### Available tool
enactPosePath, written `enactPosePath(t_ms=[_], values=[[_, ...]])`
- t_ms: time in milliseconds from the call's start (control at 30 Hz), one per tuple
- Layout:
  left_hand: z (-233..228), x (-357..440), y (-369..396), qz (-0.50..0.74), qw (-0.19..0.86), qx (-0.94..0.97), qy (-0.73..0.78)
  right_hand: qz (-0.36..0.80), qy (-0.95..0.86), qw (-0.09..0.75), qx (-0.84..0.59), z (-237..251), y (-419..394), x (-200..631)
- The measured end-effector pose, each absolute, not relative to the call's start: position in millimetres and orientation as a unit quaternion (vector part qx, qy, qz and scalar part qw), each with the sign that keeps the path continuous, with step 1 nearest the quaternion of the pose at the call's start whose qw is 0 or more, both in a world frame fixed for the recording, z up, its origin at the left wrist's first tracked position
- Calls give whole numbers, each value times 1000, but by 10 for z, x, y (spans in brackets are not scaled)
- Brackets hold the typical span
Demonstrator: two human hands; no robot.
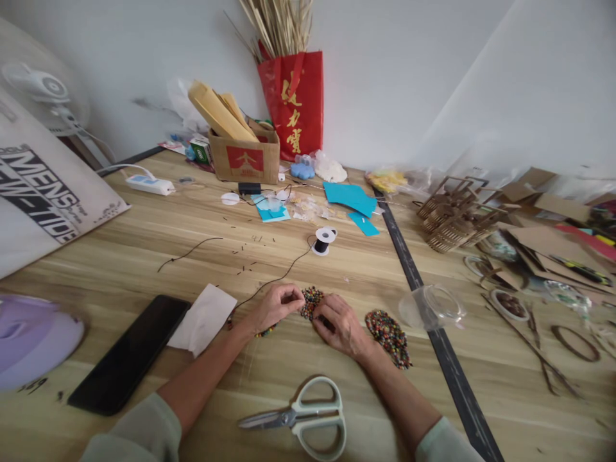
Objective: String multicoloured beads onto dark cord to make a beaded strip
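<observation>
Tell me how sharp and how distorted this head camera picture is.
Head view: soft even light, faint shadows; both hands on the beads are fairly sharp; wide-angle bending curves the table edges; the purple object at far left is blurred.

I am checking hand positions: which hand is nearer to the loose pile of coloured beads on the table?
Right. The right hand lies just beside the bead pile, on its left. The left hand is farther left, beyond the beaded piece.

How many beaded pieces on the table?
2 clearly: one beaded piece between the left hand and right hand, another just right of the right wrist. Beads under the left wrist may be a third.
</observation>
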State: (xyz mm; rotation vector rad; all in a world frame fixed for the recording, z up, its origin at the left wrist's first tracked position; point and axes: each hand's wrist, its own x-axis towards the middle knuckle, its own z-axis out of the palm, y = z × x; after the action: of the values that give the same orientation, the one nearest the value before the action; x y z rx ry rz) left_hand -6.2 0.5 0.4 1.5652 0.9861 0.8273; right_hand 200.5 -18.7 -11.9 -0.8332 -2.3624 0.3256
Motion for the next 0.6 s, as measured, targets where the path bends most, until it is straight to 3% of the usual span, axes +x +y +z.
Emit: enactPosePath(t_ms=[300,600], values=[[5,-24,-36,320,496,698,405,141,-868,371,-299,-120,-186,2009],[-3,-19,-45,312,469,726,394,138,-862,383,-303,-109,-196,2003]])
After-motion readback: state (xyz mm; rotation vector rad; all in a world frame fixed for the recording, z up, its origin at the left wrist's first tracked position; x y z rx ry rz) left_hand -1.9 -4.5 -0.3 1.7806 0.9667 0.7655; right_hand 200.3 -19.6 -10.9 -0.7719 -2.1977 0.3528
